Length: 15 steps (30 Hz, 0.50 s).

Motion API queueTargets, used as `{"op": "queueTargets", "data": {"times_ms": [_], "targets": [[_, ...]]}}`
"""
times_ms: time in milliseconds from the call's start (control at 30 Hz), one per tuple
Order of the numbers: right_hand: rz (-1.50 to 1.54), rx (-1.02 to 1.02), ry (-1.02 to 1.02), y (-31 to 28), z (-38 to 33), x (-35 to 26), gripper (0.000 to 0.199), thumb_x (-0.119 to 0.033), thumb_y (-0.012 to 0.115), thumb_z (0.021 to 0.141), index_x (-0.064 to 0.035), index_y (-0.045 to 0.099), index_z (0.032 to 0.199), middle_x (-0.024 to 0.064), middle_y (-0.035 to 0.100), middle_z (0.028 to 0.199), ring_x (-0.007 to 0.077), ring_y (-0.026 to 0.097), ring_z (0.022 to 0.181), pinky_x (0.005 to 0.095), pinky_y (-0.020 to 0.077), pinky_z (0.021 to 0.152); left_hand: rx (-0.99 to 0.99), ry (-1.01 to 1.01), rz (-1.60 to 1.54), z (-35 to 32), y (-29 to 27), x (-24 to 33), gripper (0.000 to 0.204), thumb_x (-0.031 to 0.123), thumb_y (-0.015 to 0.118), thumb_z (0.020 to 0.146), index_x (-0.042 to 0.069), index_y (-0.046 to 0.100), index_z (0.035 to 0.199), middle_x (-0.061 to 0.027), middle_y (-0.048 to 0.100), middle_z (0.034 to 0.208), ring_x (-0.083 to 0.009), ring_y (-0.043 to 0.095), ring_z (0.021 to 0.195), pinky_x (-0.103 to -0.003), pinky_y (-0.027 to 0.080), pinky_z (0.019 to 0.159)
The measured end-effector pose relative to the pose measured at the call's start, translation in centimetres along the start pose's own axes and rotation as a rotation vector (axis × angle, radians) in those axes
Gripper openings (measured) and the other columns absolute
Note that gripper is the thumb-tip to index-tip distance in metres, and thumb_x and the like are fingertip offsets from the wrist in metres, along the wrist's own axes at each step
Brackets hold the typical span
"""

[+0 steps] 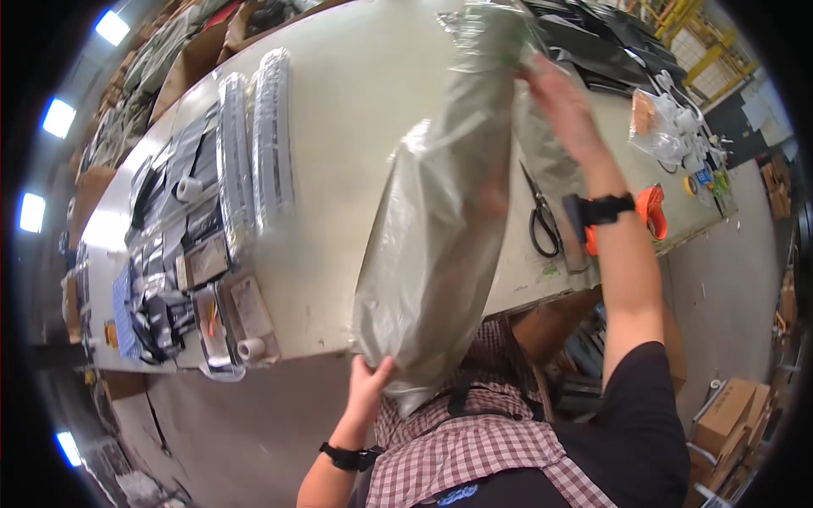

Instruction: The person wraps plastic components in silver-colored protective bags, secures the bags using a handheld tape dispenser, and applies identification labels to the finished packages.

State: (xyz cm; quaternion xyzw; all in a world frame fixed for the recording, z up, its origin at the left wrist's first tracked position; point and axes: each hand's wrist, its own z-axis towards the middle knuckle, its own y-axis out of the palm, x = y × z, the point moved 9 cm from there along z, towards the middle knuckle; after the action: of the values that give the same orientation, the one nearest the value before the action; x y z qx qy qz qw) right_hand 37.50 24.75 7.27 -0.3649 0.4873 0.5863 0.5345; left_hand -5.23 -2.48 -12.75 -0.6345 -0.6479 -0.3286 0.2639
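My L hand fingers pinch long grey-green plastic bag over pale surface & near edge; R hand blurred, can't tell fingers' grip. Poss. slip onto black-handled metal scissors = tear.

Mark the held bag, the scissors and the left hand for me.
Held bag [434, 233]: head view, on the middle of its grey-green side.
Scissors [540, 204]: head view, near the pivot, between blades and dark handles.
Left hand [369, 389]: head view, on the back of the hand.
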Motion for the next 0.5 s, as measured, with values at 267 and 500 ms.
{"op": "queueTargets", "data": {"times_ms": [267, 500], "targets": [[-0.989, -0.139, -0.123, 11.5, -23.6, 5.5, 0.051, -0.019, 0.070, 0.075, -0.0014, 0.046, 0.116, 0.0164, 0.047, 0.117, 0.0341, 0.046, 0.110, 0.0397, 0.0386, 0.094, 0.077, 0.101, 0.434, -2.6, -0.2, 5.4, 0.022, 0.017, 0.064, 0.086, 0.001, 0.057, 0.072, -0.0023, 0.056, 0.057, -0.0072, 0.054, 0.055, -0.024, 0.043, 0.049], [0.183, 0.122, 0.896, 9.6, -42.6, 14.9, 0.030, -0.023, 0.062, 0.087, 0.0023, 0.058, 0.102, 0.0071, 0.063, 0.092, 0.0108, 0.056, 0.079, 0.0240, 0.0448, 0.071, -0.352, -0.114, 0.610, -1.8, -0.1, -1.4, 0.026, 0.025, 0.056, 0.089, 0.002, 0.060, 0.078, -0.0042, 0.060, 0.061, -0.0108, 0.057, 0.054, -0.025, 0.045, 0.048]]}}
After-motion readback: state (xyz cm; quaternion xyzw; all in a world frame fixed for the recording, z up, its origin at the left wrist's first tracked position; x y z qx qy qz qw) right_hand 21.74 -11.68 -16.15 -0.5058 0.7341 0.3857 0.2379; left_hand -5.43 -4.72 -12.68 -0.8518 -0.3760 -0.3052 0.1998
